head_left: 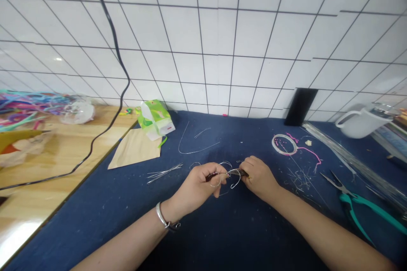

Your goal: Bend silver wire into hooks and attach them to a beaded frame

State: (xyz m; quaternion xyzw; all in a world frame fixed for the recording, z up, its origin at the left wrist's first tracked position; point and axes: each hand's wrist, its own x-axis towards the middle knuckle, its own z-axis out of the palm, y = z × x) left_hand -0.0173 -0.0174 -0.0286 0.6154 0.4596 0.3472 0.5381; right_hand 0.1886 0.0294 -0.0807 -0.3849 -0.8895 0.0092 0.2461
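Note:
My left hand (pixel 203 180) is closed, thumb and fingers pinching a piece of thin silvery wire (pixel 235 183) bent into curved loops. Close beside it, my right hand (pixel 256 175) is wrapped round a dark-handled pair of pliers (pixel 237 172), whose narrow tip points left and meets the wire between the two hands. Most of the pliers' handles are hidden in my right fist. Left of my left hand lies a small bundle of straight wire pieces (pixel 164 172). A longer bent wire (pixel 197 152) rests on the dark blue cloth behind it.
Green-handled pliers (pixel 352 197) lie at the right, near wire scraps (pixel 300 179) and a round white dish (pixel 284 144) with pink beads. Long wires (pixel 337 148) and a white mug (pixel 364 123) stand farther right. A tissue pack (pixel 155 118) and brown paper (pixel 135 150) lie left.

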